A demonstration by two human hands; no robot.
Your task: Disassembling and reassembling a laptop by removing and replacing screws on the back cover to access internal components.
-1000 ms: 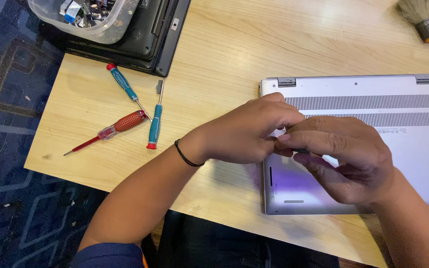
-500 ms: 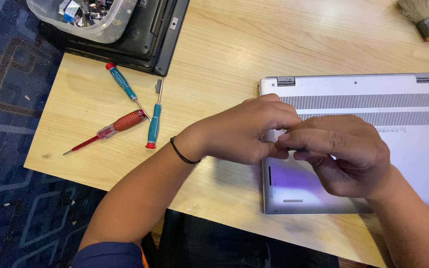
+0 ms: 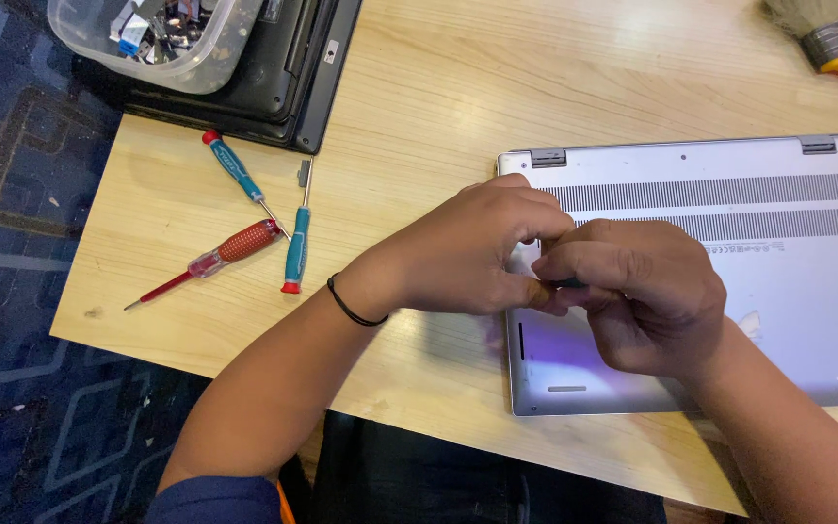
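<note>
an upturned silver laptop (image 3: 729, 291) lay on the table (image 3: 438, 107); left hand (image 3: 467, 252) and right hand (image 3: 647, 296) were closed together on a small dark tool (image 3: 566, 283), apparently mid-unscrewing; steady downward pressure was judged necessary.

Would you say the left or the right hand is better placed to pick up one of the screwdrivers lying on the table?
Probably left. The left hand is on the laptop's near-left corner, closer to the three screwdrivers. The right hand sits farther along the laptop, pinching something small.

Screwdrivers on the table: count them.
3, lying left of the hands: a teal one nearest the black laptop, a red one toward the table edge, another teal one beside it. The hands may hide a fourth.
</note>
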